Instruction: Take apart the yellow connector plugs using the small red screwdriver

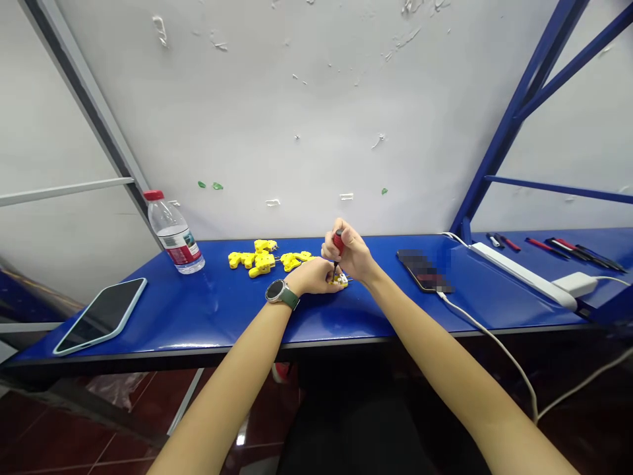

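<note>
My right hand (352,253) is closed around the red and black handle of a screwdriver (338,241), held upright with its dark shaft pointing down. The shaft meets a small yellow and white plug (341,280), with metal prongs sticking out to the right. My left hand (315,276), with a watch on its wrist, pins this plug against the blue table; its fingertips are partly hidden. Several yellow plugs (264,262) lie in a loose group left of and behind my left hand, some showing prongs.
A water bottle (177,237) with a red cap stands at the back left, near a phone (101,315) in a light case. To the right, a dark phone (423,270) is on a white cable. Beyond it are a power strip (524,276) and several pens (573,249).
</note>
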Motion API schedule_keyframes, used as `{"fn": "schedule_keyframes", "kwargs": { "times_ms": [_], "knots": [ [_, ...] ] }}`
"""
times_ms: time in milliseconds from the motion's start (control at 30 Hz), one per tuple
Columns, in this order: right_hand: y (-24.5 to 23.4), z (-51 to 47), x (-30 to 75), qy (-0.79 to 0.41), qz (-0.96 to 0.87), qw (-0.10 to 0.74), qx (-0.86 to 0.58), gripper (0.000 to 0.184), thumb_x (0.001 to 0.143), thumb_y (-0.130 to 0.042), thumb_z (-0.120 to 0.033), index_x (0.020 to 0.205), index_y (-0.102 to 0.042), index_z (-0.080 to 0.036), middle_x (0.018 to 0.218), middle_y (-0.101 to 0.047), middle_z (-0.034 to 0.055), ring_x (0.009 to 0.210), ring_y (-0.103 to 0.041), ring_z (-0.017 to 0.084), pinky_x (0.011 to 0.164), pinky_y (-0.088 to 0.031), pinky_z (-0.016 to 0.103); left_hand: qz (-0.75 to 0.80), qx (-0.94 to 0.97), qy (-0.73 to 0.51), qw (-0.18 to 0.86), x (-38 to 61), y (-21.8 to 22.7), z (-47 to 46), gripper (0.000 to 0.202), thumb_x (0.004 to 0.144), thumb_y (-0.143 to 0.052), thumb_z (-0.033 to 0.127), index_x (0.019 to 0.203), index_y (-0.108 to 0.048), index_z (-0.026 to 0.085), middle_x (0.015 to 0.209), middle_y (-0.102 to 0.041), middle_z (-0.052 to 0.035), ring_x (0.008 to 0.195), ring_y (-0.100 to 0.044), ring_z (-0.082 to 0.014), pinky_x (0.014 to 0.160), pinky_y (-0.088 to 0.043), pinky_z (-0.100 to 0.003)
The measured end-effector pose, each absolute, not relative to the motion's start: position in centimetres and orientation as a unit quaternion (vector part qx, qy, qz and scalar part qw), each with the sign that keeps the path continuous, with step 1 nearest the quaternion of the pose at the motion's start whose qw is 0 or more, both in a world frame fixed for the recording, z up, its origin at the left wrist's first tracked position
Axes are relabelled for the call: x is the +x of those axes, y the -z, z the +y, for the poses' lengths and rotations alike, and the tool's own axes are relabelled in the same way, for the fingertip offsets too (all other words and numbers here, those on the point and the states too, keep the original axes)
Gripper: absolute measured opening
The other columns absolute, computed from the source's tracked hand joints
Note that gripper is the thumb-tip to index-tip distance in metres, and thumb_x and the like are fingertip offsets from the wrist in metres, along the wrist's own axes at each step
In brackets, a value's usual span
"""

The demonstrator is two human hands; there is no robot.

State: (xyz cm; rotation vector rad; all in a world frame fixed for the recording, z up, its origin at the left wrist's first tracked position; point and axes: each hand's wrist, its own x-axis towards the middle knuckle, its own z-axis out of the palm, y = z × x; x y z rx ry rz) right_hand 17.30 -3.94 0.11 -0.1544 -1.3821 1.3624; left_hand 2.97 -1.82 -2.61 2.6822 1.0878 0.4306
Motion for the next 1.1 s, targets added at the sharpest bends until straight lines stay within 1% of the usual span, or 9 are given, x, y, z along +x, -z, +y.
{"fn": "schedule_keyframes", "kwargs": {
  "times_ms": [100, 200, 333, 433, 600, 700, 933, 1000, 1100],
  "knots": [
    [-0.2, -3.8, 17.2, -0.577, -0.59, 0.562, -0.065, 0.052, 0.081, -0.076, -0.068, 0.08, -0.052, -0.022, 0.074, -0.052, -0.002, 0.058, -0.043, 0.011, 0.057, -0.034, 0.028, 0.374, 0.909, -0.145, 0.111, 2.9, 2.6, -1.8, 0.037, 0.079, -0.074, 0.043, 0.059, -0.053, 0.02, 0.06, -0.061, -0.0005, 0.059, -0.058, -0.0153, 0.059, -0.038, -0.029],
    [-0.4, -3.6, 17.3, -0.565, -0.594, 0.565, -0.093, 0.055, 0.081, -0.074, -0.072, 0.078, -0.057, -0.02, 0.07, -0.048, -0.0009, 0.062, -0.046, 0.014, 0.058, -0.037, 0.029, 0.372, 0.911, -0.138, 0.115, 3.0, 2.4, -1.8, 0.036, 0.08, -0.073, 0.043, 0.059, -0.053, 0.02, 0.06, -0.061, -0.0009, 0.06, -0.058, -0.0162, 0.059, -0.038, -0.03],
    [-0.7, -3.5, 17.5, -0.592, -0.58, 0.545, -0.128, 0.058, 0.088, -0.061, -0.077, 0.072, -0.051, -0.021, 0.059, -0.034, -0.005, 0.052, -0.032, 0.011, 0.052, -0.03, 0.027, 0.368, 0.913, -0.135, 0.114, 3.0, 2.4, -1.8, 0.037, 0.08, -0.073, 0.043, 0.059, -0.052, 0.02, 0.062, -0.061, -0.0015, 0.062, -0.059, -0.017, 0.06, -0.039, -0.029],
    [-0.9, -3.7, 17.7, -0.623, -0.559, 0.533, -0.122, 0.055, 0.09, -0.058, -0.076, 0.078, -0.049, -0.023, 0.057, -0.029, -0.0077, 0.049, -0.024, 0.01, 0.051, -0.028, 0.025, 0.371, 0.91, -0.142, 0.118, 3.0, 2.4, -1.9, 0.035, 0.08, -0.074, 0.043, 0.061, -0.054, 0.02, 0.064, -0.062, -0.0017, 0.064, -0.061, -0.018, 0.06, -0.04, -0.029],
    [-0.4, -3.8, 17.7, -0.606, -0.57, 0.549, -0.084, 0.046, 0.08, -0.085, -0.05, 0.088, -0.048, -0.024, 0.075, -0.051, -0.005, 0.059, -0.042, 0.01, 0.058, -0.037, 0.024, 0.368, 0.913, -0.128, 0.118, 2.9, 2.3, -2.0, 0.035, 0.081, -0.072, 0.043, 0.061, -0.054, 0.02, 0.063, -0.061, -0.002, 0.062, -0.058, -0.0171, 0.058, -0.038, -0.029],
    [-0.2, -3.5, 17.8, -0.594, -0.576, 0.553, -0.093, 0.046, 0.08, -0.084, -0.055, 0.086, -0.054, -0.022, 0.085, -0.056, -0.0005, 0.068, -0.05, 0.012, 0.063, -0.041, 0.027, 0.356, 0.919, -0.125, 0.112, 2.8, 2.4, -1.8, 0.031, 0.082, -0.069, 0.045, 0.067, -0.058, 0.02, 0.065, -0.06, -0.0013, 0.06, -0.055, -0.0161, 0.057, -0.036, -0.029],
    [-0.3, -3.4, 18.4, -0.643, -0.618, 0.439, -0.109, 0.054, 0.09, -0.06, -0.074, 0.089, -0.059, -0.02, 0.058, -0.036, -0.0066, 0.053, -0.033, 0.011, 0.056, -0.033, 0.027, 0.353, 0.911, -0.171, 0.125, 2.5, 3.4, -1.3, 0.032, 0.081, -0.069, 0.052, 0.087, -0.061, 0.021, 0.079, -0.065, -0.0019, 0.069, -0.06, -0.0168, 0.061, -0.043, -0.027],
    [-0.2, -3.6, 18.6, -0.645, -0.636, 0.417, -0.077, 0.056, 0.083, -0.068, -0.076, 0.094, -0.057, -0.022, 0.056, -0.036, -0.0084, 0.052, -0.03, 0.01, 0.057, -0.031, 0.026, 0.352, 0.91, -0.176, 0.127, 2.5, 3.5, -1.4, 0.032, 0.081, -0.069, 0.051, 0.091, -0.062, 0.021, 0.08, -0.065, -0.0018, 0.071, -0.062, -0.0174, 0.062, -0.045, -0.027],
    [0.0, -3.6, 18.6, -0.633, -0.635, 0.44, -0.054, 0.06, 0.072, -0.084, -0.068, 0.092, -0.048, -0.025, 0.057, -0.038, -0.0105, 0.051, -0.029, 0.009, 0.057, -0.029, 0.024, 0.355, 0.909, -0.168, 0.137, 2.5, 3.3, -1.5, 0.03, 0.08, -0.07, 0.048, 0.087, -0.062, 0.021, 0.079, -0.065, -0.0023, 0.071, -0.062, -0.0179, 0.063, -0.046, -0.028]
  ]
}}
